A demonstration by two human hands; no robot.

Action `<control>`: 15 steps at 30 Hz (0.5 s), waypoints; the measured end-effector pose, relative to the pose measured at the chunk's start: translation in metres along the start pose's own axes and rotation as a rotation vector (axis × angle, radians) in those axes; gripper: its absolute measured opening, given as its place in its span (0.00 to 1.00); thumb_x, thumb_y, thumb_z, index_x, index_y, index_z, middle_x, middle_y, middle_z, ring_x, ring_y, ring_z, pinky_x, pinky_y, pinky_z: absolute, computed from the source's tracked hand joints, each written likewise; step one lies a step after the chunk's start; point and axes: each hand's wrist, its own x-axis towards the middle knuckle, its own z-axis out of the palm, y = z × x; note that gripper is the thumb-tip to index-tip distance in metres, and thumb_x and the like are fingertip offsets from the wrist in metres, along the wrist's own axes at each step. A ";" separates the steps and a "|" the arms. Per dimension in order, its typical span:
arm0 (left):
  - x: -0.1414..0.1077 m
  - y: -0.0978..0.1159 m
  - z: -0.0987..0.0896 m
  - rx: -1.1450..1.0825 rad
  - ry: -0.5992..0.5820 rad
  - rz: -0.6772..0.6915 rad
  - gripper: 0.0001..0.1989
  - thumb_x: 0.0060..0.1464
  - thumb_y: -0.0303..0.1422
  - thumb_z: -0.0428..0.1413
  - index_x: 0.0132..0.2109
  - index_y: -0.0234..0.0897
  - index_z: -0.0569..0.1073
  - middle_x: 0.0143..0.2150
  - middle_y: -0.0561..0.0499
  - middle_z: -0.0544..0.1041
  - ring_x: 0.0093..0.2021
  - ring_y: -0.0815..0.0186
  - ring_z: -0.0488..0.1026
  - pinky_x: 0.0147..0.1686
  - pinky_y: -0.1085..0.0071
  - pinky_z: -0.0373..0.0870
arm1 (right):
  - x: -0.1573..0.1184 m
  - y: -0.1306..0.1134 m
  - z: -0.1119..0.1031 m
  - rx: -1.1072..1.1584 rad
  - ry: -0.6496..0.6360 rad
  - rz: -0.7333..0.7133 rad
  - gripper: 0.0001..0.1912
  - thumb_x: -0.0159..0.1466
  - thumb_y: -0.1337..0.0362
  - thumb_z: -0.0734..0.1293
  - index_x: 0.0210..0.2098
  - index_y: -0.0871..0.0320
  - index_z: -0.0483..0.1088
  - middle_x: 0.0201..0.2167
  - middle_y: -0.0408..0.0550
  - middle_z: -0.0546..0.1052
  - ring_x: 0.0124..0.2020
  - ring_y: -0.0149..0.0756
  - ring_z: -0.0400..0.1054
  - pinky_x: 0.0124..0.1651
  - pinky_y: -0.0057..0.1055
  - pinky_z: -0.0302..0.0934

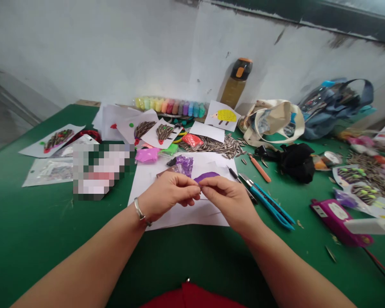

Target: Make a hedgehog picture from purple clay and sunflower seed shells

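My left hand (pixel 171 192) and my right hand (pixel 227 199) meet over white paper (pixel 176 217) on the green table. Thumb and forefinger are pinched on each, with the fingertips nearly touching; whatever they hold is too small to make out. Just behind the fingertips lies a flat purple shape (pixel 207 176). A crumpled packet of purple clay (pixel 184 165) is beyond my left hand, with a pink packet (pixel 147 155) and a green one (pixel 170 149) farther back. Sunflower seeds (pixel 224 146) are heaped behind the paper.
Blue scissors or cutter (pixel 271 201), an orange pen (pixel 259 168) and a black pen (pixel 233 173) lie right of the paper. A bottle (pixel 235 83) and bags stand at the wall. A magenta glue gun (pixel 342 222) is at the right; seed-covered hedgehog pictures (pixel 58 140) are at the left.
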 end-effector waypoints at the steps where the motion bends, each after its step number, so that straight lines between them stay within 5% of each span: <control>1: 0.000 0.000 0.001 0.000 0.000 -0.002 0.10 0.49 0.39 0.62 0.29 0.35 0.79 0.27 0.50 0.76 0.27 0.69 0.70 0.30 0.73 0.69 | -0.001 0.000 0.001 -0.075 0.006 -0.069 0.07 0.63 0.64 0.67 0.37 0.53 0.78 0.35 0.46 0.79 0.38 0.37 0.72 0.43 0.35 0.66; 8: 0.001 -0.005 0.002 -0.065 -0.039 -0.010 0.12 0.51 0.40 0.62 0.30 0.35 0.80 0.28 0.50 0.77 0.26 0.71 0.70 0.29 0.76 0.67 | -0.004 0.001 0.004 -0.314 0.015 -0.383 0.13 0.67 0.67 0.62 0.45 0.52 0.77 0.39 0.48 0.77 0.40 0.34 0.71 0.44 0.32 0.66; 12: 0.000 -0.004 0.000 -0.101 -0.086 -0.061 0.16 0.52 0.45 0.61 0.32 0.35 0.80 0.31 0.48 0.79 0.27 0.70 0.72 0.29 0.75 0.68 | -0.002 -0.003 -0.001 -0.192 0.019 -0.277 0.08 0.64 0.68 0.65 0.36 0.52 0.77 0.34 0.45 0.77 0.38 0.34 0.71 0.43 0.32 0.66; 15: -0.001 -0.002 -0.012 0.009 0.085 0.032 0.19 0.53 0.49 0.58 0.35 0.36 0.79 0.34 0.46 0.80 0.31 0.66 0.75 0.32 0.71 0.71 | 0.001 -0.001 -0.004 -0.048 0.066 -0.130 0.05 0.63 0.65 0.67 0.35 0.53 0.77 0.32 0.44 0.77 0.36 0.34 0.70 0.40 0.32 0.65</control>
